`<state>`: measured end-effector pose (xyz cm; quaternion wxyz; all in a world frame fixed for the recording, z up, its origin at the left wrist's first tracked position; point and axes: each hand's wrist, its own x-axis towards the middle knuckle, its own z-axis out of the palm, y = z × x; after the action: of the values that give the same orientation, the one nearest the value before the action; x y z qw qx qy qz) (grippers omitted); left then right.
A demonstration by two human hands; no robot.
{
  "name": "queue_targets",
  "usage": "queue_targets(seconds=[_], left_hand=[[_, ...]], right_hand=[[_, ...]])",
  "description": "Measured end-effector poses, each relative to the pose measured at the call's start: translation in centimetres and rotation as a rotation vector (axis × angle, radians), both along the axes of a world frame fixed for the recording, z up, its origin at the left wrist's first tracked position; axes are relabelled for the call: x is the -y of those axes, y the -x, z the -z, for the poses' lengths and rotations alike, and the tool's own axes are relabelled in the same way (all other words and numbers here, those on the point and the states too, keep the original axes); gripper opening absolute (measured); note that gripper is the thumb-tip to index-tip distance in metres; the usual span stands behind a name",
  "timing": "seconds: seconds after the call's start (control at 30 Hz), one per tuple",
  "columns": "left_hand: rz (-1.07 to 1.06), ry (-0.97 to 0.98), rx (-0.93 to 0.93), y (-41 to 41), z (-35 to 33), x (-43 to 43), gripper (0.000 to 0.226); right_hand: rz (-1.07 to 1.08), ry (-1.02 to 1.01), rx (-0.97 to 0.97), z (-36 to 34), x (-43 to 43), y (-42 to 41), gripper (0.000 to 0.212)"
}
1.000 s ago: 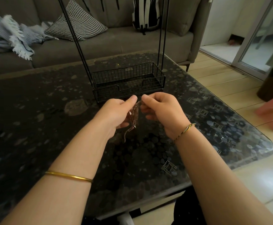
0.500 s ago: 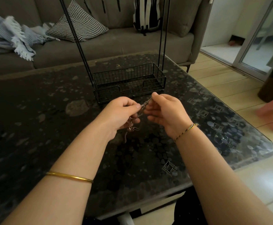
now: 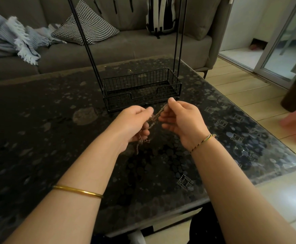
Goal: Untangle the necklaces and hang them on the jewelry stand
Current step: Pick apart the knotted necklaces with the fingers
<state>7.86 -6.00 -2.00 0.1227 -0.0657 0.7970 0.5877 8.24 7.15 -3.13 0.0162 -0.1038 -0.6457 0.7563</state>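
Vs 1 s ago: R hand (image 3: 182,118) has drawn one strand up-right. Necklaces (image 3: 157,114) now stretched between hands, above desk (image 3: 38,129). L hand (image 3: 135,120) fingers pinch the clump, R fingers pinch the strand. Untangling ongoing, I judge; none seen on jewelry stand (image 3: 142,88).

Both hands, left (image 3: 132,123) and right (image 3: 182,118), pinch tangled necklaces (image 3: 152,118) before the jewelry stand (image 3: 142,88).

- Left forearm (image 3: 83,169) comes in from lower left, bare, with a thin gold bangle (image 3: 77,191) partway up.
- Left hand (image 3: 135,124): back up, fingers curled, thumb and forefinger pinching the tangled necklaces (image 3: 155,117).
- Right forearm (image 3: 232,182) comes in from lower right, with a braided band (image 3: 202,142) at the wrist.
- Right hand (image 3: 180,120): thumb and forefinger pinch the same tangle higher up; other fingers loosely curled.
- Hands close together, not touching.
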Motion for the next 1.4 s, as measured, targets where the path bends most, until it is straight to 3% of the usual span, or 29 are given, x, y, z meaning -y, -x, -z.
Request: queue_targets(seconds=[0.2,0.67,0.87,1.23,1.4], left_hand=[[0.023,0.044,-0.03,0.0,0.2,0.0,0.008],[-0.175,-0.165,0.147,0.4,-0.1,-0.1,0.018],[-0.252,-0.245,0.25,0.6,-0.3,-0.3,0.012],[-0.323,-0.16,0.197,0.9,0.0,-0.3,0.013],[-0.209,0.071,-0.006,0.7,-0.1,-0.7,0.023]], right_hand=[[-0.014,-0.019,-0.002,0.1,0.1,-0.1,0.031],[-0.102,0.067,-0.039,-0.4,0.7,-0.5,0.028],[-0.097,0.02,-0.107,-0.5,1.1,-0.5,0.028],[-0.099,-0.116,-0.201,-0.7,1.4,-0.6,0.029],[-0.015,-0.151,-0.153,-0.4,1.2,-0.3,0.024]])
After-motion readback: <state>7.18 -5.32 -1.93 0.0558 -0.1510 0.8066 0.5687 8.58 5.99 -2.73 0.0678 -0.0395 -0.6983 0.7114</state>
